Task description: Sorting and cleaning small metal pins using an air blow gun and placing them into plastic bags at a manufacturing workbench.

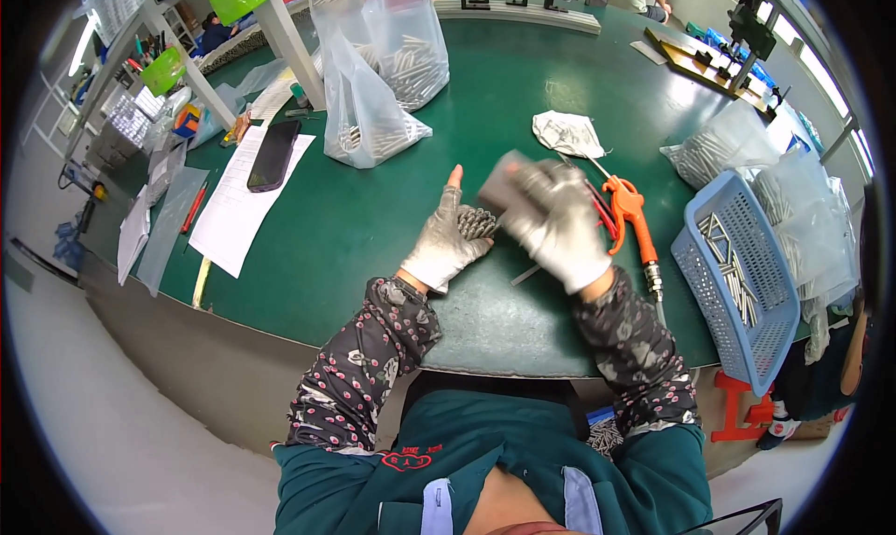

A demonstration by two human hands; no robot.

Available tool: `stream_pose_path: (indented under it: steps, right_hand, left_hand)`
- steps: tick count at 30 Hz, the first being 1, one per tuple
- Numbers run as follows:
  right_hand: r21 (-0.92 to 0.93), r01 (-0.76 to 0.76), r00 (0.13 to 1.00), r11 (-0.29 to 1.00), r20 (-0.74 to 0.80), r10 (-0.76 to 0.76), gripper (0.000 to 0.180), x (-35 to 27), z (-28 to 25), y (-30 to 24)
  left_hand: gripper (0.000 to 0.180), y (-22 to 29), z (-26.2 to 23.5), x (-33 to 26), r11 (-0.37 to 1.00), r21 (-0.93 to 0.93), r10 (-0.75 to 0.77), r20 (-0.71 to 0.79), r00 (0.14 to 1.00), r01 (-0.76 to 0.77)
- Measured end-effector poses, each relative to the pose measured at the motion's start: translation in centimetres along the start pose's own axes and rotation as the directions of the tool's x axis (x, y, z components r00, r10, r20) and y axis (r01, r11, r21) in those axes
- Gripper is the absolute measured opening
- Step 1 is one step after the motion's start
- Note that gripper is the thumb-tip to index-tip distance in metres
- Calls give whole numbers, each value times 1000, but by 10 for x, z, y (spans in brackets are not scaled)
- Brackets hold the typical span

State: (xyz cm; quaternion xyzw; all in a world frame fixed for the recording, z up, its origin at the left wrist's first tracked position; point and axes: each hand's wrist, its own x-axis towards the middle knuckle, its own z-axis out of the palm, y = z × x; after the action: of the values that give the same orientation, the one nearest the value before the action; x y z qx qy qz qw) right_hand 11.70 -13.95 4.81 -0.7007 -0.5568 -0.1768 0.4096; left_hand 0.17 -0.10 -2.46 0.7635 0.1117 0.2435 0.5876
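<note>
The worker sits at a green counter [495,78], both hands gloved with the fingertips bare, forearms in flowered sleeves; the left hand [437,244] is against a bundle of metal rods [478,222], one finger pointing away up the counter, another reaching along the near side of the rods; the gap between those two is wide, and I cannot tell how tightly the rods are gripped; the bundle is near the front edge, between the two hands, its rod ends packed together. The right hand [565,225] has its fingers closed on a grey-brown block [497,188], blurred, just beside the bundle; a thin pale strip [525,276] shows below that hand.

To the right of it lies an orange air gun [630,213] with its hose fitting toward the worker; beyond the hands is a crumpled white cloth [567,134]; farther right, a blue basket [714,297] leans at the counter's edge with loose rods [733,274] inside, and clear bags of rods [717,148] are next to it. On the left, a dark phone [274,155] rests on white paper [241,213], with a red pen [194,208] near it; more bagged rods [409,69] stand toward the back.
</note>
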Motion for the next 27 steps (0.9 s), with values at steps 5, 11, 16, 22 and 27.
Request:
stream_pose_path:
  steps: [5, 11, 16, 22, 27]
  right_hand:
    - [-332, -100, 995, 938, -27, 96, 34, 6, -4, 22]
    - [-49, 45, 996, 998, 77, -41, 34, 1, 5, 0]
    - [93, 126, 987, 988, 85, -134, 37, -7, 6, -13]
    - [-118, -46, 999, 992, 16, 48, 33, 0, -1, 10]
    - [-294, -136, 978, 946, 114, 176, 35, 5, -1, 6]
  left_hand:
    - [104, 28, 3, -6, 958, -187, -209, 74, 975, 220]
    - [102, 13, 1, -7, 946, 264, 201, -28, 979, -187]
    - [100, 15, 1, -5, 995, 99, 10, -24, 1000, -7]
    - [99, 21, 4, -6, 984, -79, -158, 55, 986, 162]
    - [101, 24, 5, -5, 980, 163, -110, -41, 993, 115]
